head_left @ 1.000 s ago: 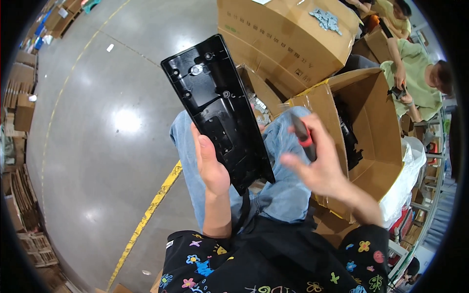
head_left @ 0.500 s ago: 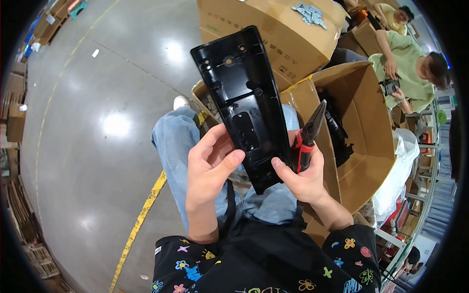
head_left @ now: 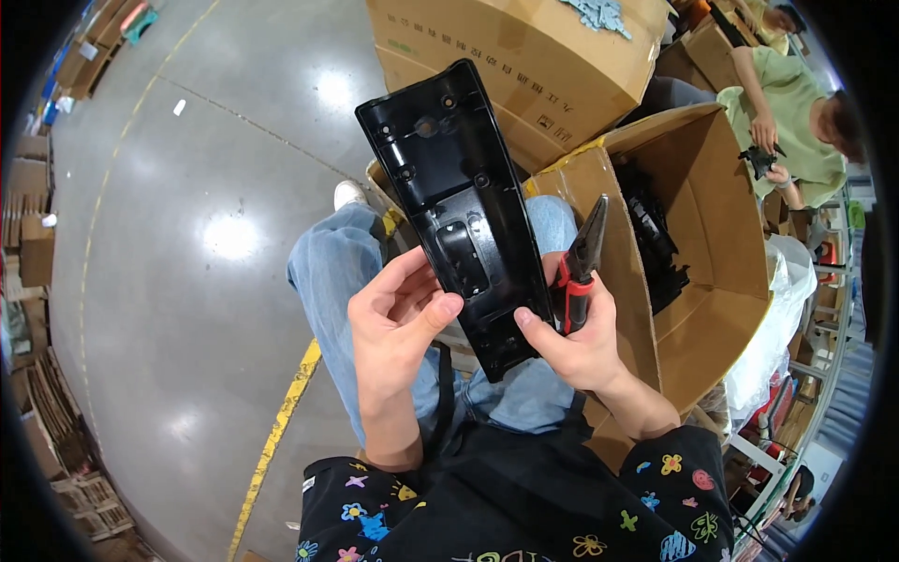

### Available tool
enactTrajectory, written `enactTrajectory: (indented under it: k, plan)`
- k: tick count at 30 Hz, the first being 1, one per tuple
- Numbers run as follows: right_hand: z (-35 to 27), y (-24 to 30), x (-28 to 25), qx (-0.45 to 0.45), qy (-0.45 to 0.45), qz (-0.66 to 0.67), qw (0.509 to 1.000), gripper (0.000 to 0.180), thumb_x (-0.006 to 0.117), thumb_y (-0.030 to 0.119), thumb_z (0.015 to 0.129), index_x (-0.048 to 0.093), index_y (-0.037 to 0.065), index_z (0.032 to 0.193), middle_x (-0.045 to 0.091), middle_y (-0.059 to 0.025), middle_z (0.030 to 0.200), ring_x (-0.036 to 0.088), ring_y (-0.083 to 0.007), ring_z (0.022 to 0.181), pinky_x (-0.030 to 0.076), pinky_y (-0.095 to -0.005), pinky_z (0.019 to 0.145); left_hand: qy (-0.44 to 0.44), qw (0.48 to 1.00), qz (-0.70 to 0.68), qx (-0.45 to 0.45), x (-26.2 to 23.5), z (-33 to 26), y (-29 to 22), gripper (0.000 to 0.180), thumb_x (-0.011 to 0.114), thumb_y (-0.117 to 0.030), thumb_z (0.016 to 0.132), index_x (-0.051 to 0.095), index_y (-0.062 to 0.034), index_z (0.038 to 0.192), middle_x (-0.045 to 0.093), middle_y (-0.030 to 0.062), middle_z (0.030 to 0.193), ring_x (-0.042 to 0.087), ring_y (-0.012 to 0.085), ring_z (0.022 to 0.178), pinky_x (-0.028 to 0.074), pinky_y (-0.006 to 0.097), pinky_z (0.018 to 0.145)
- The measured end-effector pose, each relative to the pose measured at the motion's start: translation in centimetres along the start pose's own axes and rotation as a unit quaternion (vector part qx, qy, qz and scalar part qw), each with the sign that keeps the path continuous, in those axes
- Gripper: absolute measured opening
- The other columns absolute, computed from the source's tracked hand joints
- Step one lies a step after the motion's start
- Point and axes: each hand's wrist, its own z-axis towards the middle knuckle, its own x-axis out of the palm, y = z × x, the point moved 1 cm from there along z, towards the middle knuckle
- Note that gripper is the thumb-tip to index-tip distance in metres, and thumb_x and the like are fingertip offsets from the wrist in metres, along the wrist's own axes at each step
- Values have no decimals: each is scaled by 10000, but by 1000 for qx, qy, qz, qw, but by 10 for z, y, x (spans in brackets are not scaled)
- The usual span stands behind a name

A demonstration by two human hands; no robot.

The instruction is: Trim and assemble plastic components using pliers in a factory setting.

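Observation:
Between both hands, above my lap, I hold a long black plastic housing point(head_left: 440, 187), tilted with its hollow side facing me. Screw posts and a recessed oval-cornered pocket show inside it. My left hand point(head_left: 393, 328) grips its left edge, thumb on top and fingers behind. My right hand point(head_left: 581, 342) pinches the lower right edge with the thumb. That same hand also keeps a pair of long-nose pliers point(head_left: 579, 281) with red and black handles tucked in its fingers, jaws pointing up and closed.
At my right stands an open cardboard box point(head_left: 712, 225) with several black plastic parts point(head_left: 655, 244) inside. A closed carton point(head_left: 506, 75) ahead bears small grey pieces point(head_left: 599, 15). A co-worker in a green shirt point(head_left: 782, 103) handles a dark part at the far right.
The housing has tipped slightly and shifted a little left and down, still in both hands. The pliers have moved slightly left along with my right hand.

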Motion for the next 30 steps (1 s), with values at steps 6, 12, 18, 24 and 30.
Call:
enactTrajectory:
  k: [6, 12, 18, 24, 30]
  plan:
    - [25, 0, -11, 62, 30, 17, 997, 299, 694, 73, 759, 494, 48, 980, 466, -13, 926, 436, -90, 861, 382, -247, 807, -38, 997, -70, 25, -1, 15, 22, 525, 692, 28, 769, 460, 72, 1238, 569, 152, 1190, 576, 203, 1046, 480, 295, 864]
    - [162, 7, -54, 15, -92, 157, 983, 339, 697, 83, 772, 540, 1, 1062, 615, -46, 937, 567, -122, 823, 476, -294, 773, -71, 997, -23, -31, -25, 41, 48, 354, 612, -21, 851, 517, 28, 1189, 586, 157, 1179, 588, 200, 1015, 484, 279, 801]
    - [361, 11, -119, -31, -262, 16, 964, 370, 728, 234, 758, 516, 22, 976, 584, -65, 818, 557, -138, 655, 474, -299, 585, -88, 986, 98, -100, -45, 61, 82, 259, 551, -26, 895, 560, 9, 1151, 619, 87, 1104, 596, 155, 966, 481, 252, 768]
    - [361, -6, -149, -168, -370, -129, 905, 432, 674, 335, 790, 517, -29, 962, 599, -198, 910, 585, -340, 863, 455, -399, 773, -83, 980, 143, -110, -35, 64, 91, 246, 592, -15, 869, 578, 8, 1113, 632, 66, 1044, 597, 130, 949, 475, 242, 793]
    - [198, -32, -212, -327, -419, -313, 787, 226, 591, -63, 667, 396, 28, 735, 419, -130, 795, 434, -323, 787, 372, -378, 703, -91, 969, 197, -117, -28, 56, 101, 187, 589, -15, 871, 595, 20, 1055, 641, 62, 988, 605, 120, 892, 476, 227, 759]
